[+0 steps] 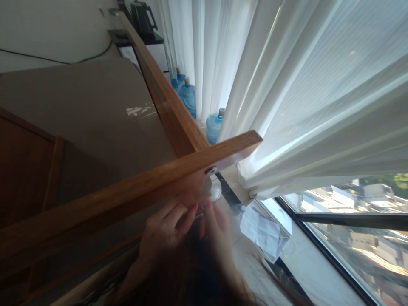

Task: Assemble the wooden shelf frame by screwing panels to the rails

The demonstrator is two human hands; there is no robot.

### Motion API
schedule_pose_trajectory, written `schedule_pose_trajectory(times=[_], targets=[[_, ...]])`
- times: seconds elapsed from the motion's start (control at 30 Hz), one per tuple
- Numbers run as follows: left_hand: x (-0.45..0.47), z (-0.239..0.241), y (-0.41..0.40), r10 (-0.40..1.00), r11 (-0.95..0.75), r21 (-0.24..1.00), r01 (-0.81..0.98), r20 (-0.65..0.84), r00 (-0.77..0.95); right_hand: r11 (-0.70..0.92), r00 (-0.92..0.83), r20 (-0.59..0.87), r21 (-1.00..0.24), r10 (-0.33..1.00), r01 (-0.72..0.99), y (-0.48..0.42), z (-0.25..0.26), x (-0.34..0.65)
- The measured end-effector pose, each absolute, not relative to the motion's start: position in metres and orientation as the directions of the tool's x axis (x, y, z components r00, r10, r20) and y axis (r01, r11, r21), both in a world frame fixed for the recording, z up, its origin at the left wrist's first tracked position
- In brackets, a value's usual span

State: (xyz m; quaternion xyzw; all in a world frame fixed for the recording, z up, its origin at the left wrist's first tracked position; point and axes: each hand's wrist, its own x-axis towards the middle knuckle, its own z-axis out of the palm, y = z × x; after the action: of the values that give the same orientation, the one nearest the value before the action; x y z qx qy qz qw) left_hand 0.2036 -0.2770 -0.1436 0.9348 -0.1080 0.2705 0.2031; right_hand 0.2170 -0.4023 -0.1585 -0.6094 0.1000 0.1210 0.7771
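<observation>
My left hand [170, 223] is closed in a pinch just under a wooden beam [143, 180], its thumb and forefinger pressed together. Close by on the right, my right hand [216, 231] pinches too, slightly blurred. Between the fingertips runs a thin, pale, wire-like thing [199, 216], too small and smeared to name. Above the hands, a metal fastener [211, 171] sits in the beam's side face, near its free end. A round whitish, partly see-through object [215, 189] shows just beyond the fingertips; its kind is unclear.
A long wooden rail [165, 93] meets the beam and runs to the back, beside a grey-brown panel [95, 97]. Blue water jugs [214, 125] stand by white curtains [287, 85]. Crumpled white plastic [259, 225] lies near the window. A kettle [142, 19] is at the back.
</observation>
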Motion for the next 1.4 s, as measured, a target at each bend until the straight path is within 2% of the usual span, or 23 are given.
schedule_pose_trajectory(times=[0.3,0.47,0.57,0.77,1.03,1.2,1.4], targets=[[0.206,-0.136,-0.281,-0.031,-0.879,0.392,-0.271,0.520,0.853,0.194,0.949,-0.309,-0.929,0.064,-0.315,-0.403,-0.163,0.217],[0.203,-0.137,-0.280,-0.016,-0.867,0.432,-0.248,0.473,0.881,0.038,0.980,-0.196,-0.980,0.024,-0.197,-0.404,-0.171,0.217],[0.203,-0.138,-0.278,-0.041,-0.862,0.434,-0.263,0.457,0.889,-0.023,0.977,-0.202,-0.979,0.063,-0.201,-0.407,-0.173,0.218],[0.204,-0.138,-0.276,-0.055,-0.841,0.456,-0.290,0.461,0.886,0.034,0.950,-0.289,-0.955,0.122,-0.295,-0.407,-0.167,0.220],[0.203,-0.139,-0.280,0.007,-0.868,0.449,-0.212,0.438,0.899,0.038,0.979,-0.204,-0.978,0.027,-0.205,-0.399,-0.170,0.218],[0.205,-0.141,-0.280,0.006,-0.875,0.432,-0.217,0.458,0.889,0.001,0.992,-0.119,-0.993,0.028,-0.119,-0.398,-0.172,0.218],[0.205,-0.138,-0.280,-0.002,-0.864,0.444,-0.238,0.469,0.883,-0.017,0.993,-0.117,-0.993,0.004,-0.117,-0.400,-0.166,0.218]])
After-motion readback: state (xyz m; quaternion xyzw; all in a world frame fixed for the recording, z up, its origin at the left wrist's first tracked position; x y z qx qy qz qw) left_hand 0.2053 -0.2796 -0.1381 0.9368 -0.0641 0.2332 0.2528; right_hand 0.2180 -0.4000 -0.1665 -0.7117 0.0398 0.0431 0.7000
